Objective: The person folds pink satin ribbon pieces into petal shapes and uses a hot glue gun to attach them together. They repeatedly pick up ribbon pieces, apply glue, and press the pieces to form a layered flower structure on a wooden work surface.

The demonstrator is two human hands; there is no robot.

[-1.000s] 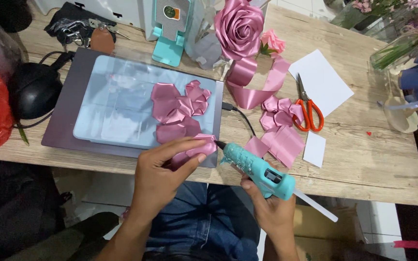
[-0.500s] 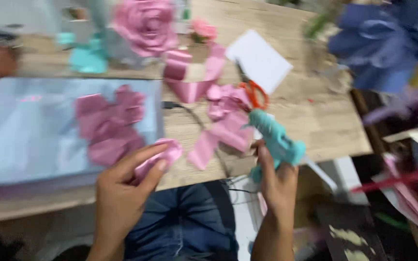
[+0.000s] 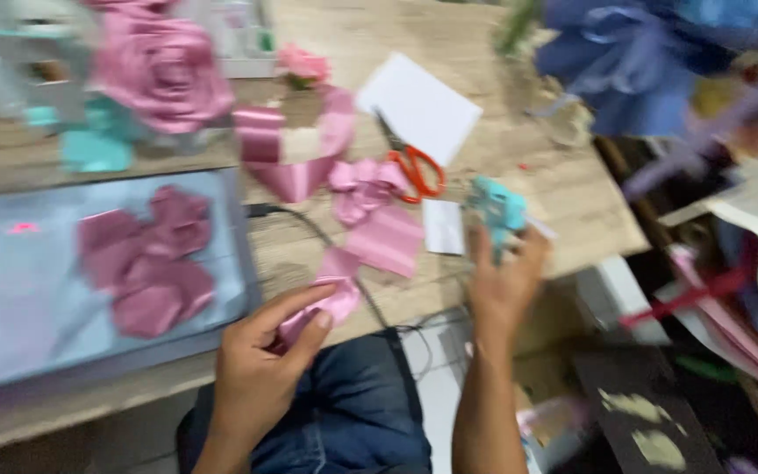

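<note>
A folded pink ribbon petal [image 3: 326, 303] is pinched between thumb and fingers of the left hand [image 3: 261, 369], closed on it at the near edge of the wooden table [image 3: 519, 175]. A teal glue gun [image 3: 497, 211] is gripped upright in the right hand [image 3: 504, 285], fingers wrapped around its handle. Loose pink ribbon pieces [image 3: 379, 219] are seen between the hands, and orange-handled scissors [image 3: 414, 167] just beyond them. More petals [image 3: 146, 263] are laid on a blue mat [image 3: 10, 307] left of the left hand.

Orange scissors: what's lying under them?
The orange scissors lie with blades on a white paper sheet and handles on the wooden table. Anything beneath the paper is hidden.
</note>
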